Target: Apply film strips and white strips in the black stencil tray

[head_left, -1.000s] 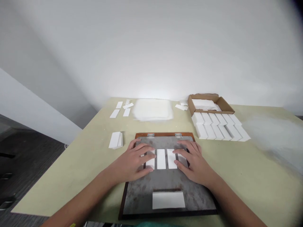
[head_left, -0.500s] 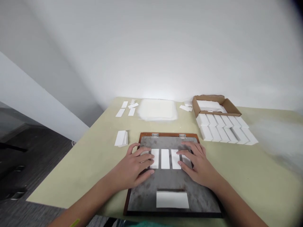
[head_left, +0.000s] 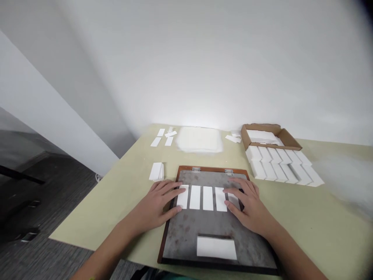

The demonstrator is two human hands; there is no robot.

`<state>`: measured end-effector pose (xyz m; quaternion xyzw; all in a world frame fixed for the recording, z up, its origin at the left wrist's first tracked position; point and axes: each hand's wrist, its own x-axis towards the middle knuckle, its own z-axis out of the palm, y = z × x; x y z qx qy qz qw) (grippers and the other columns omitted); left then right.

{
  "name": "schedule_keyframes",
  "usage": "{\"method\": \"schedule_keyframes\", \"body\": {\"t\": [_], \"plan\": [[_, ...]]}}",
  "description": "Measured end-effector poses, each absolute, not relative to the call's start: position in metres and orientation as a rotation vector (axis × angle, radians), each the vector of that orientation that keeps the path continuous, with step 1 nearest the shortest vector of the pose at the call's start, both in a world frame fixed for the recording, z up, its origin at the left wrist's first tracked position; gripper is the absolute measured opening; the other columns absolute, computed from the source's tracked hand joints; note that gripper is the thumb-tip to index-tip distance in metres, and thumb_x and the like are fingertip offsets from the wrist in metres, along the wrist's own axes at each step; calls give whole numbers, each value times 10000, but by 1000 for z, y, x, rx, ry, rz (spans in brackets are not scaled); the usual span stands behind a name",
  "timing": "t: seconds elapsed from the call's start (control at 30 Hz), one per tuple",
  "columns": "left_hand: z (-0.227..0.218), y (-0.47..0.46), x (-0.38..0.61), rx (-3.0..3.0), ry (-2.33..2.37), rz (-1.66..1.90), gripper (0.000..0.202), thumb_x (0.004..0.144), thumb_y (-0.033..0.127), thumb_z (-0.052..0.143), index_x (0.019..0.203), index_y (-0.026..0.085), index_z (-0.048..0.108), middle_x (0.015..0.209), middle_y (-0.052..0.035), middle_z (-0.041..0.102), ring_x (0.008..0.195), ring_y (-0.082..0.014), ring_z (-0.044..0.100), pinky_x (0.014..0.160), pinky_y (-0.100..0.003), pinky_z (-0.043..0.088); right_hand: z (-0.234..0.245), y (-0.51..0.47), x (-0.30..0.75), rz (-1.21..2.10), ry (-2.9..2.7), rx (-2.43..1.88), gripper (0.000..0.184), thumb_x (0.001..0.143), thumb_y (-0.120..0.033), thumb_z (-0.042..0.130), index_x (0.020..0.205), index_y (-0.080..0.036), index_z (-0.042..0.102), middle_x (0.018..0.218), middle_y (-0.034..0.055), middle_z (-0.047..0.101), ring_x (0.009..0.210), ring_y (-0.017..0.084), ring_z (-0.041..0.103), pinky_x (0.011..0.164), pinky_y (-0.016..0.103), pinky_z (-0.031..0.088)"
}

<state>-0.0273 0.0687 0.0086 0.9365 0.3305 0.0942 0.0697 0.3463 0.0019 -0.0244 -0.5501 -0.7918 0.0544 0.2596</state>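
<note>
Head view: I had left grip and right grip unclenched over the row's end cards on the board; light pressure, I judged, suited even gaps.

Rightmost white card partly hidden by right hand, forearms cut off at near edge, tabletop blurred at right

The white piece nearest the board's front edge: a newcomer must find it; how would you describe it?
On the table lies a grey, hinged board. Near its front edge sits the white piece, its long side running left to right, unlike the five cards beyond.
</note>
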Motion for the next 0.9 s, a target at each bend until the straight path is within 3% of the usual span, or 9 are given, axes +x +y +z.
{"method": "schedule_keyframes", "body": {"t": [0.43,0.53,0.67,0.8,0.9], "plan": [[15,68,-23,2867,904,437,359,1033,298,605,1387,320,654,1536,-65,591,1427,-318,507,1163,-503,384,-28,3,349,146,-2150,-1517,225,1035,-404,593,1222,-330,693,1486,99,565,1364,342,519,1130,625,378],[13,62,-18,2865,909,535,313,1039,273,580,1340,268,666,1410,-88,680,1405,-321,525,1157,-516,356,-27,3,349,143,-2152,-1516,229,1040,-410,585,1222,-327,697,1484,104,567,1364,345,522,1126,628,386],[16,59,-10,2851,909,521,177,1064,285,555,1160,259,702,1182,-34,767,1307,-293,595,1142,-512,308,-28,3,350,135,-2159,-1505,239,1038,-423,586,1224,-329,703,1478,105,573,1371,350,526,1136,629,386],[21,62,-3,2846,907,496,164,1070,289,542,1059,251,701,1102,-22,760,1202,-268,635,1105,-491,341,-30,3,350,112,-2159,-1496,252,1030,-448,593,1221,-338,715,1470,96,586,1364,358,544,1124,623,408],[21,62,6,2853,917,535,187,1069,255,516,1117,228,694,1146,-59,742,1135,-256,649,1066,-468,394,-29,3,350,86,-2146,-1497,261,1029,-456,591,1222,-338,720,1478,91,587,1353,361,554,1111,616,424]]}}
